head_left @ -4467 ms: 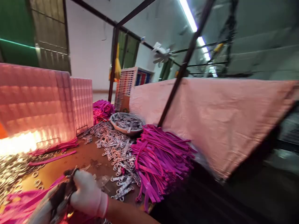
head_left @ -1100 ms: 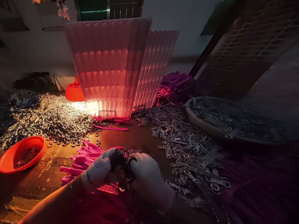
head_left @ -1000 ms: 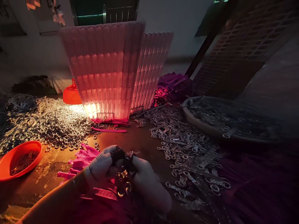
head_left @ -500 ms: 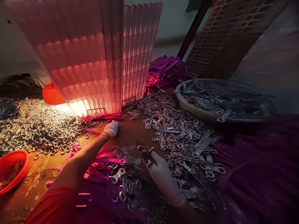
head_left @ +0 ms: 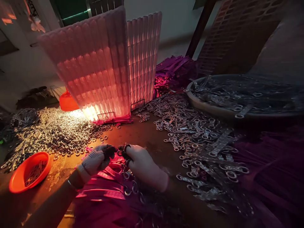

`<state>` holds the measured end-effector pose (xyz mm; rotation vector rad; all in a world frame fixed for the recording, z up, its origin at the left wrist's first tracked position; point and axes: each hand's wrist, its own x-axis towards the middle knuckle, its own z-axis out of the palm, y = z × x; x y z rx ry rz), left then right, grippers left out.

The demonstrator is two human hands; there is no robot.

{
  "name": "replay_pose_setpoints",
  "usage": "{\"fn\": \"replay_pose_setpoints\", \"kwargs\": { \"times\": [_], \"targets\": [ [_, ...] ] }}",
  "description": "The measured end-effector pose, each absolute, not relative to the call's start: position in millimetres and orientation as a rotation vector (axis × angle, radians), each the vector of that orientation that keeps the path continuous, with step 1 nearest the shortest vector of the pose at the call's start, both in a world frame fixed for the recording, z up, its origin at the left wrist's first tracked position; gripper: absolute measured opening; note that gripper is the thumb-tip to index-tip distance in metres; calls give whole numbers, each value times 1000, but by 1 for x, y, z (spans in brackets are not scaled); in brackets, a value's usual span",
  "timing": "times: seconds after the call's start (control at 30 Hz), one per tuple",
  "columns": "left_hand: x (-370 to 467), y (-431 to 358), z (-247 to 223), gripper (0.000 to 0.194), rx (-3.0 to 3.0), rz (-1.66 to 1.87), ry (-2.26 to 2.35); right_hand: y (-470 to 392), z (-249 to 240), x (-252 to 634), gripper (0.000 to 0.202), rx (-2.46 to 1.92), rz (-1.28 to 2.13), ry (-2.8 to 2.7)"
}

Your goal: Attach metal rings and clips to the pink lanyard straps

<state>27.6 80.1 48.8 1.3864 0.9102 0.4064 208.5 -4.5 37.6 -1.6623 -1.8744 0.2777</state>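
My left hand (head_left: 96, 160), in a dotted white glove with dark fingertips, is closed in a pinch with a bit of pink strap (head_left: 89, 149) showing beside it. My right hand (head_left: 142, 163), bare with dark covers and bands on its fingers, meets it tip to tip. Its fingers are closed, and what lies in them is hidden. Just below both hands spreads a pile of magenta straps (head_left: 102, 193) with metal rings at their right ends. Loose metal pieces with ringed ends (head_left: 197, 136) lie to the right of my right hand.
A heap of metal rings (head_left: 71, 133) lies under an orange lamp (head_left: 68, 101). An orange bowl (head_left: 45, 174) stands left. Ribbed translucent panels (head_left: 95, 72) rise behind, with more magenta straps (head_left: 175, 69). A wide basin (head_left: 197, 103) of metal pieces sits right.
My left hand has drawn back from beside the panel's foot, and the pink strap there is gone from the table. My right hand has moved up and left to meet it.
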Motion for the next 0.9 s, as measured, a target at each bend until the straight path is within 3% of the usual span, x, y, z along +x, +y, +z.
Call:
{"fn": "replay_pose_setpoints", "kwargs": {
  "times": [0.27,0.4,0.57,0.77,0.9],
  "targets": [
    [23,31,39,46,1282,570,923,-28,54,177,20,-1833,-73,-2219],
    [29,13,41,48,1257,694,906,-38,57,178,19,-1856,-34,-2145],
    [24,6,43,36,1683,774,1022,-46,55,177,20,-1897,224,-2019],
    [15,13,41,21,2126,656,1013,-43,32,171,20,-1792,-176,-2091],
    [15,15,33,17,2144,637,985,-42,29,173,18,-1826,-153,-2008]
  ]
}}
